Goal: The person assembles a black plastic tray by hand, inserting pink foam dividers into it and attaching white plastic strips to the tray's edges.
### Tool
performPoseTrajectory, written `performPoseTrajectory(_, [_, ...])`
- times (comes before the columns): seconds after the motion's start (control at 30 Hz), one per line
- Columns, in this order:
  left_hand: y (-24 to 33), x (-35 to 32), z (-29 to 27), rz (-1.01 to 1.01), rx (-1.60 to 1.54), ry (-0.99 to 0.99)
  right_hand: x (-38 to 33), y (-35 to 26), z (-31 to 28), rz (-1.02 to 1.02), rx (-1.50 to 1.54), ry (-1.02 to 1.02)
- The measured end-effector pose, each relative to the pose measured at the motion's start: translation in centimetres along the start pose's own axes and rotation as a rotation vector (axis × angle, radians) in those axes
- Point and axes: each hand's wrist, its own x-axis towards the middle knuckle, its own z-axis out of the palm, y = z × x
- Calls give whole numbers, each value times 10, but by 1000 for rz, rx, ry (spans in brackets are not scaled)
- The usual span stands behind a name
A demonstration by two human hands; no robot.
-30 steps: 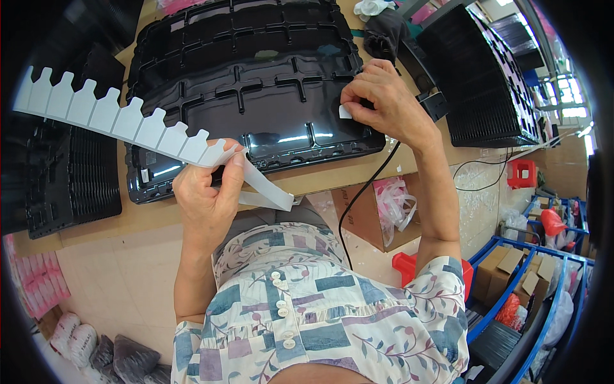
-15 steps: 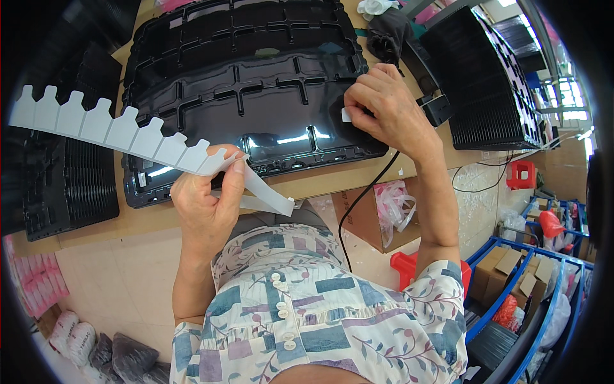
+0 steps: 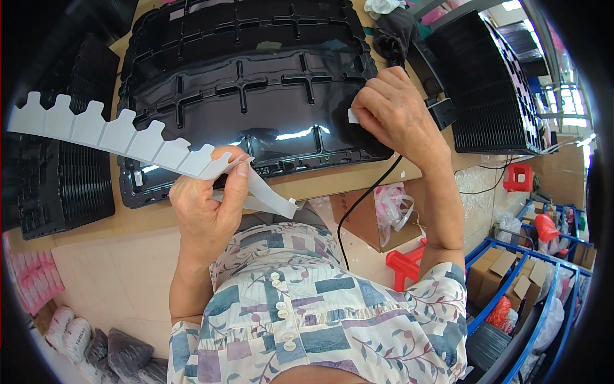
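A strip of white tabbed labels is pinched between the thumb and fingers of my left hand. Its tabbed part stretches out to the left, and a bare backing end curls down to the right below the hand. My right hand is closed over the right edge of a black plastic tray, and a small white label shows at its fingertips. Whether that label touches the tray I cannot tell. The tray is glossy, with cross-shaped ridges, and lies flat on the table. Another small white label is on its near left corner.
Stacks of black trays stand at the left and right. A black cable hangs over the edge of the brown table. Below are a cardboard box and a red stool; blue shelving stands at right.
My right hand has shifted slightly right and down with the small label at its fingertips. The left hand stays nearly in place, and the strip's far end sits slightly lower.
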Motion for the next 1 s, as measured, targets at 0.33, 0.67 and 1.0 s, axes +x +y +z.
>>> performPoseTrajectory(0.33, [-1,0,-1,0,19,-11,-1,-1,0,39,129,-32])
performPoseTrajectory(0.67, [0,0,-2,-7,16,-16,-2,-8,-4,-3,62,-96])
performPoseTrajectory(1.0, [1,1,-1,20,9,-21,-7,2,7,177,210,18])
